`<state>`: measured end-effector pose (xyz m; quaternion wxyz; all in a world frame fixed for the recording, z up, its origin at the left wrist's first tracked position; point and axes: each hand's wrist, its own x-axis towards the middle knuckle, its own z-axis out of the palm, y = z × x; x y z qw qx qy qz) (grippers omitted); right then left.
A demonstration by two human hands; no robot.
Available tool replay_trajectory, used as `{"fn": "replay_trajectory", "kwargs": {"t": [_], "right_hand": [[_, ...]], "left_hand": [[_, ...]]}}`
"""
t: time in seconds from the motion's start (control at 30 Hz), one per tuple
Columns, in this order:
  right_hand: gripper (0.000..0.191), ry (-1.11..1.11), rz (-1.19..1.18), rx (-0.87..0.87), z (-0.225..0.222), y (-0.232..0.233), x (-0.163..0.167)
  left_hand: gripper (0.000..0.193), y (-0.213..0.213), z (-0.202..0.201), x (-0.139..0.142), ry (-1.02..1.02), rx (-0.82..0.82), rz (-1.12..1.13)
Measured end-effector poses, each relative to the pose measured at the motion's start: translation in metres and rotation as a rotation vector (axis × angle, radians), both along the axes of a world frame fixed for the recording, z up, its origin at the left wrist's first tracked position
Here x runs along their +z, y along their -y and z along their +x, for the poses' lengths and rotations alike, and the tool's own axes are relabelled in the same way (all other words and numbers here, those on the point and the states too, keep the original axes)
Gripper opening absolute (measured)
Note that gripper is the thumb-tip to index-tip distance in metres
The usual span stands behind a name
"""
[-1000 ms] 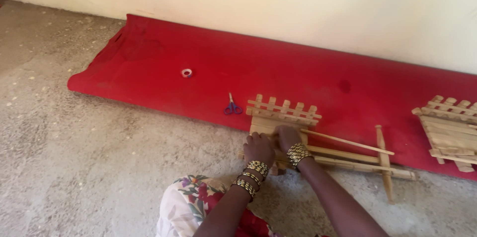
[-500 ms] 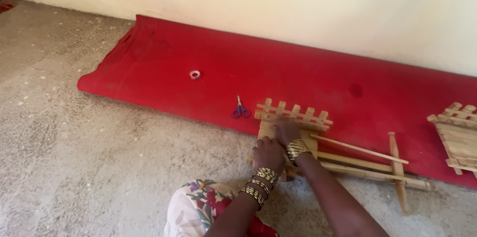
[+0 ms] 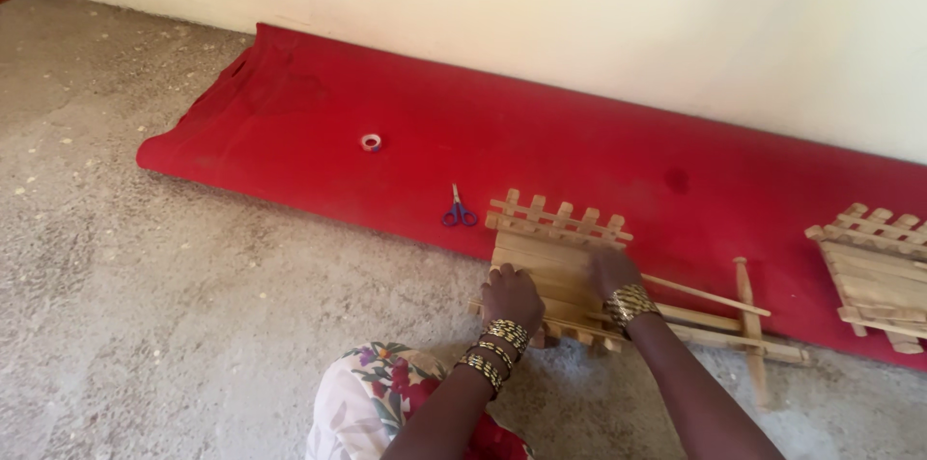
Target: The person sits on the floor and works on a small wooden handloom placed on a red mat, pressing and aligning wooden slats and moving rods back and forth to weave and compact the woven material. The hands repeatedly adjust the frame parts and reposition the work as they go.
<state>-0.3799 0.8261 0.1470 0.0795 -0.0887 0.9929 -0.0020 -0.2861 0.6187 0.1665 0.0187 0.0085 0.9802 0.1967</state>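
Both hands rest on a small wooden slat frame [image 3: 555, 267] that lies half on the red mat [image 3: 290, 132] and half on the concrete floor [image 3: 145, 325], close in front of the person's knee. The left hand [image 3: 512, 298] sits at the frame's near left corner, knuckles up and fingers curled down over the edge; whether they actually pinch a slat I cannot tell. The right hand [image 3: 611, 272] lies flat on the slats toward the right side, fingers spread forward and pressing down, not closed on anything.

The frame looks light and made of thin sticks. Uneven pressure from the flat right hand could crack a slat or pop a joint, especially where the mat's edge leaves the piece rocking between two levels. The picket row [image 3: 558, 219] along the far edge looks the most fragile part; a push forward could bend it.

The crossed sticks [image 3: 744, 325] just right of the frame stick out loosely, and the right forearm passes over them, so a sweep could knock them askew. The scissors [image 3: 460, 213] lie near the far left corner and could be nudged if the frame slides. A tape roll [image 3: 371, 142] and a second frame [image 3: 874, 272] sit well apart.
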Motion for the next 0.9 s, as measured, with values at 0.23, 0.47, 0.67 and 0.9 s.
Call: {"fn": "replay_trajectory", "kwargs": {"t": [0.23,0.47,0.67,0.9], "right_hand": [[0.017,0.112,-0.328,-0.075,0.027,0.032,0.002],[0.018,0.011,-0.337,0.083,0.006,0.066,-0.022],[0.013,-0.173,-0.342,0.074,-0.019,0.077,-0.024],[0.011,0.009,-0.457,0.387,-0.007,0.086,-0.026]], "left_hand": [[0.039,-0.001,0.002,0.013,0.062,0.024,0.028],[0.069,0.01,0.004,0.019,-0.045,0.049,0.206],[0.052,0.002,-0.005,0.009,-0.006,0.046,0.099],[0.039,0.003,-0.008,-0.002,0.157,0.066,0.021]]}}
